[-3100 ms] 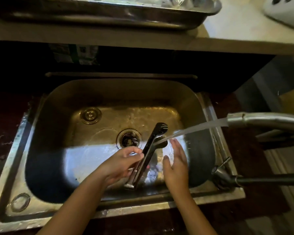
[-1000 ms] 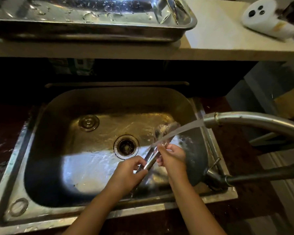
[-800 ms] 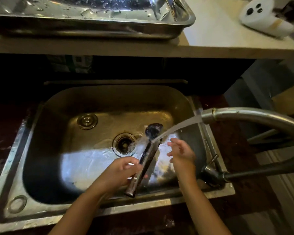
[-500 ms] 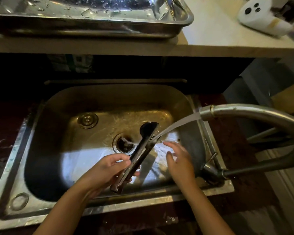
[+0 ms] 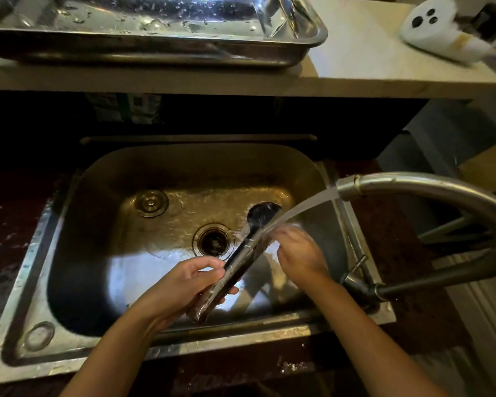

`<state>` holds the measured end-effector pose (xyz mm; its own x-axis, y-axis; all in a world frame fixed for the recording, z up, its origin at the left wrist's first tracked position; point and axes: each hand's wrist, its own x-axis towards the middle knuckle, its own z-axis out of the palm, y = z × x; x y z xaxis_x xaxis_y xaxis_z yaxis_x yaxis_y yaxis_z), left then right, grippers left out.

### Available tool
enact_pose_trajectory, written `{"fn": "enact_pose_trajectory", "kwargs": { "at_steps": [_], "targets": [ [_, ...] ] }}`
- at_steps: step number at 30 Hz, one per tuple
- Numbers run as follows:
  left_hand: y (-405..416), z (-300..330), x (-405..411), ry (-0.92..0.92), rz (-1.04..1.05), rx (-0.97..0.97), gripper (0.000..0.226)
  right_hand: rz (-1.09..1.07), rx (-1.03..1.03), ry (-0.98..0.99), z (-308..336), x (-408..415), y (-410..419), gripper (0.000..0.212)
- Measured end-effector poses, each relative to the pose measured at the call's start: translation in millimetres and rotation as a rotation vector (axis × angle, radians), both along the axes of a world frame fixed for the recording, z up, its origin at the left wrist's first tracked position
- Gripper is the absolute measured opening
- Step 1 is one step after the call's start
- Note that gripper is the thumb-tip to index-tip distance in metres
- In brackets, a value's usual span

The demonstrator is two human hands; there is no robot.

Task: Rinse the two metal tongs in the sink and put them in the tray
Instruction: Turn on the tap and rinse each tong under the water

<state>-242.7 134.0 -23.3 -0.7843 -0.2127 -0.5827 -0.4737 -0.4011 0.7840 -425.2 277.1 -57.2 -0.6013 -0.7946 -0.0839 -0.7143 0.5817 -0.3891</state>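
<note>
My left hand (image 5: 184, 285) grips the handle end of a pair of metal tongs (image 5: 245, 250) with dark heads, held slanted over the sink (image 5: 78, 224). Water from the faucet (image 5: 390, 186) hits the tongs near their upper part. My right hand (image 5: 299, 253) is just right of the tongs in the stream, fingers curled against their side. A second pair of tongs (image 5: 278, 15) lies at the right end of the wet steel tray (image 5: 161, 53) on the shelf above the sink.
The sink has a drain (image 5: 214, 240) in the middle and a round plug (image 5: 151, 203) to its left. The faucet lever (image 5: 355, 267) sits at the right rim. A white round device (image 5: 433, 24) lies on the shelf at the right.
The tongs have slid up and right into the stream in my left hand. My right hand has risen and closed in against the tongs.
</note>
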Motion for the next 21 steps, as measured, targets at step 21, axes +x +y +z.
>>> {"fn": "enact_pose_trajectory", "kwargs": {
  "at_steps": [21],
  "targets": [
    [-2.5,-21.1,-7.4,0.028,0.103,0.135,0.007,0.225,-0.104,0.072,5.1,19.7,-3.7,0.048]
  ]
}}
